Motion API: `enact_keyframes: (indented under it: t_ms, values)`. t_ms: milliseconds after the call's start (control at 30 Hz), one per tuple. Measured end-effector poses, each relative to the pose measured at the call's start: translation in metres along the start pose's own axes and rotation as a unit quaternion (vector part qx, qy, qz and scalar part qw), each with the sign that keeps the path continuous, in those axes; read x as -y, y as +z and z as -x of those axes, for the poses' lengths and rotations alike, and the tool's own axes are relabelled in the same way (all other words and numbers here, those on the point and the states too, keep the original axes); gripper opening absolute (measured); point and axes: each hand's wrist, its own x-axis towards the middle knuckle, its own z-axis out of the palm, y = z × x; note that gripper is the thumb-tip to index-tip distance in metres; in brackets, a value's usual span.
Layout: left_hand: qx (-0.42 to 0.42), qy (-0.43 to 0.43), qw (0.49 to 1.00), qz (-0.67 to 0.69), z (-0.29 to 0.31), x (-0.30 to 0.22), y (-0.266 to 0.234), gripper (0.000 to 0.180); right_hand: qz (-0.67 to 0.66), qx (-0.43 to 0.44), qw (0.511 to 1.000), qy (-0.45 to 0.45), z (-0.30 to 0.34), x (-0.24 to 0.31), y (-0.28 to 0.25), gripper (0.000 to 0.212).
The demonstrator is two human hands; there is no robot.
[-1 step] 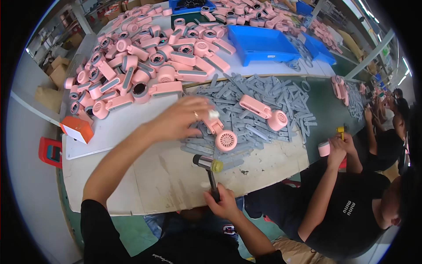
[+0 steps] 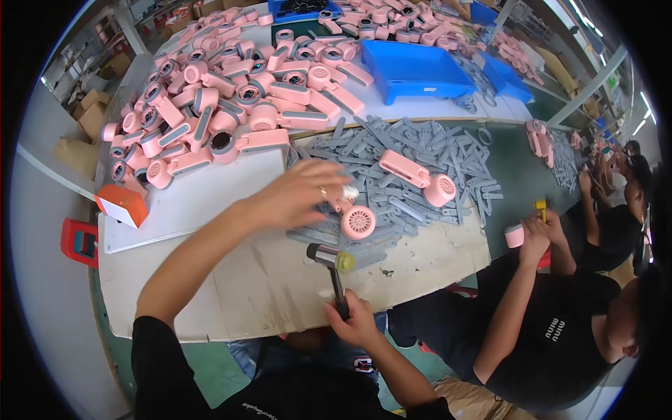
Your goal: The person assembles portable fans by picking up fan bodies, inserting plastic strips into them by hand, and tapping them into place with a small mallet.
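Observation:
My right hand (image 2: 355, 323) is closed round the black handle of a mallet (image 2: 337, 283); its head has a metallic barrel and a yellowish face. My left hand (image 2: 294, 194), fingers bent and spread, with a white cover on one fingertip and a ring, hovers at a pink handheld fan (image 2: 358, 222). The hand hides most of that fan's handle; its round grille faces up. Just right of it another pink fan (image 2: 440, 190) lies on a heap of grey plastic strips (image 2: 406, 143).
A big pile of pink fans (image 2: 231, 91) covers the back left of the table. Blue trays (image 2: 420, 70) stand behind the strips. An orange and white box (image 2: 122, 206) is at the left edge. A co-worker (image 2: 535, 241) at the right holds a pink part and a yellow tool.
My left hand has shifted slightly right and down, covering more of the nearer fan's handle. The mallet in my right hand has hardly moved.

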Motion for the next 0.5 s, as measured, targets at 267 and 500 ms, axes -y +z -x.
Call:
enact_keyframes:
  t_ms: [267,500]
  values:
    - [-0.140,-0.135,0.981,0.013,-0.002,-0.032,0.005,0.045,-0.196,-0.056,0.979,0.021,0.012,-0.037,0.011,0.018]
    - [-0.471,-0.484,0.652,0.345,0.096,-0.139,0.034,0.113,-0.226,-0.051,0.973,0.020,-0.004,0.041,0.026,0.063]
